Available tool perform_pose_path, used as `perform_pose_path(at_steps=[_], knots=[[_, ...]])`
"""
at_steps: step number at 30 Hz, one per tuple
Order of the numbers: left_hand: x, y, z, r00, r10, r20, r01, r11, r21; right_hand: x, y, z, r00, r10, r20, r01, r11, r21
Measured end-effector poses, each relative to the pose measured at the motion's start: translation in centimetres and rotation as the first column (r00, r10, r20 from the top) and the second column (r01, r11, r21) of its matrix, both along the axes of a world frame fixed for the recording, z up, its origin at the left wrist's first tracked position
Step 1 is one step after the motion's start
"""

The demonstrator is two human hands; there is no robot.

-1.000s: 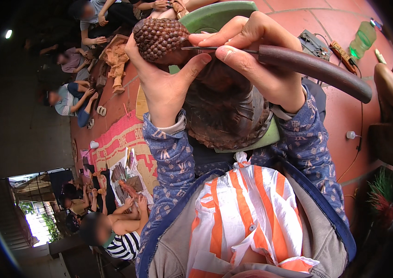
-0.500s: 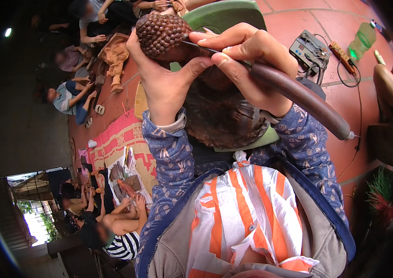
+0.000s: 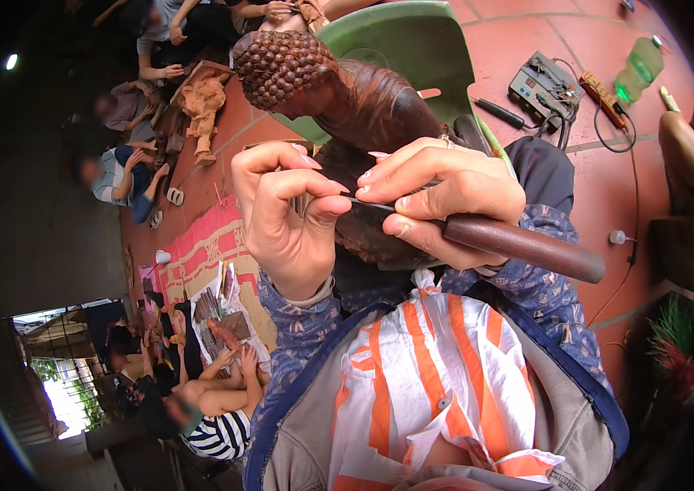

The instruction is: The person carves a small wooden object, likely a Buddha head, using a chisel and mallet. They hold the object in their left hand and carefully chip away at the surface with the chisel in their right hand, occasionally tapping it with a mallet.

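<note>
My right hand (image 3: 457, 192) grips a carving tool (image 3: 527, 245) with a thin metal blade and a round, dark wooden handle that points to the lower right. The fingertips of my left hand (image 3: 285, 221) are pinched together at the tip of the blade, which they mostly hide. Just beyond my hands leans a dark brown carved wooden statue (image 3: 379, 102) with knobbly curls on its head. Its lower part is largely covered by my hands. Behind it is a green plastic chair (image 3: 437, 45).
On the red tiled floor at the right lie a grey control box (image 3: 539, 86), a black pen-like tool (image 3: 498, 113), an orange power strip (image 3: 601, 90) with cables and a green bottle (image 3: 640, 69). Several people sit at the left, near a pale carved figure (image 3: 202, 106) and a patterned mat (image 3: 199, 254).
Both hands have come down and nearer, away from the statue's head. The left hand has let go of the head and now pinches the blade's tip. The statue's face and shoulder are uncovered.
</note>
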State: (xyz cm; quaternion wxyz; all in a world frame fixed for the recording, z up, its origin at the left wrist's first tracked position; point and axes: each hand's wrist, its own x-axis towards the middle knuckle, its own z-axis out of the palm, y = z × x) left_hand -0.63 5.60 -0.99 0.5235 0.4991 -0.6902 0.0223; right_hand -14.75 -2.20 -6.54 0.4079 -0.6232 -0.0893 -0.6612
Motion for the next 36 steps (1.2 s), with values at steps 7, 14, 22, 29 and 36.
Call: perform_pose_path(at_steps=[7,14,22,29,36], knots=[[1.6,-1.1,0.9,0.996,0.042,0.080,-0.041,0.999,-0.018,-2.9,-0.9,-1.6,0.972,0.223,-0.074,-0.227,0.973,-0.045],[1.4,-6.0,1.0,0.880,-0.243,-0.409,0.247,0.968,-0.044,-2.4,-2.2,-1.9,0.986,0.109,-0.129,-0.110,0.994,-0.005],[1.2,-7.4,0.3,0.868,-0.319,-0.380,0.319,0.946,-0.064,-1.7,-2.6,-1.1,0.993,0.005,-0.119,-0.009,1.000,-0.026],[1.5,-7.3,0.2,0.882,-0.304,-0.360,0.305,0.951,-0.057,-1.6,-1.9,-0.7,0.990,-0.054,-0.127,0.052,0.998,-0.017],[1.4,-7.2,0.3,0.891,-0.286,-0.353,0.287,0.957,-0.050,-1.5,-1.9,-0.4,0.988,-0.088,-0.123,0.088,0.996,-0.009]])
